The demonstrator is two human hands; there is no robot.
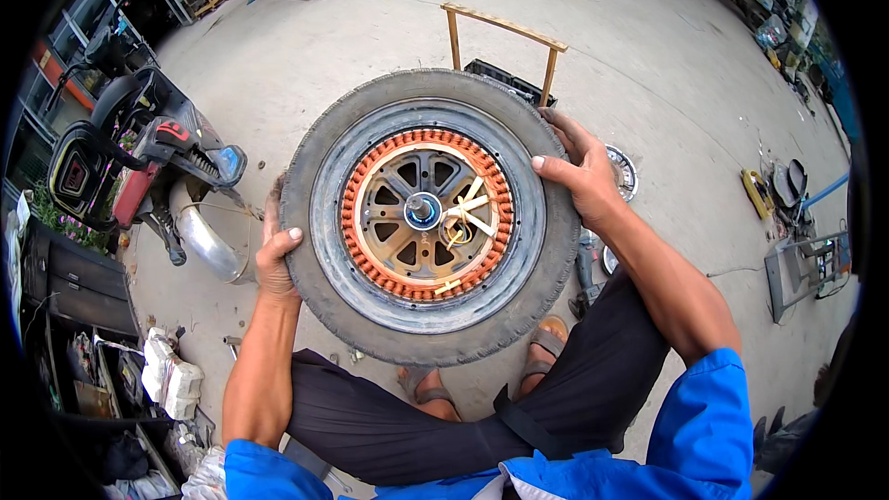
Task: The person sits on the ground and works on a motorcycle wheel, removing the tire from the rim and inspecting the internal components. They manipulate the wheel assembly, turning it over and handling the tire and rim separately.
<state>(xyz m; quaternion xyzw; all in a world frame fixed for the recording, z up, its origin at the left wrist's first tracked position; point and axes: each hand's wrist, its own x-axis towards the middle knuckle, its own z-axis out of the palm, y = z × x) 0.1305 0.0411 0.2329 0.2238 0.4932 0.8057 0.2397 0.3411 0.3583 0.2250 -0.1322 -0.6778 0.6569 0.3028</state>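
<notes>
Between my two hands I hold a hub motor wheel point(567, 250), its open side facing up at me. A worn black tyre surrounds a grey metal rim point(331, 194). Inside sits the stator point(398, 241), ringed with orange-red copper windings, with a short axle point(421, 207) at the centre. Pale sleeved wires point(475, 206) are bunched right of the axle. My left hand point(275, 250) grips the tyre's left edge, thumb on the sidewall. My right hand point(583, 167) clasps the upper right edge, thumb on top. The fingers beneath the tyre are partly hidden.
An electric scooter point(139, 148) stands at left, above a tool cabinet point(79, 268) and bins of parts. A wooden frame point(505, 21) over a dark crate is just beyond the wheel. A power tool point(586, 273) and round metal covers point(622, 173) lie by my right knee.
</notes>
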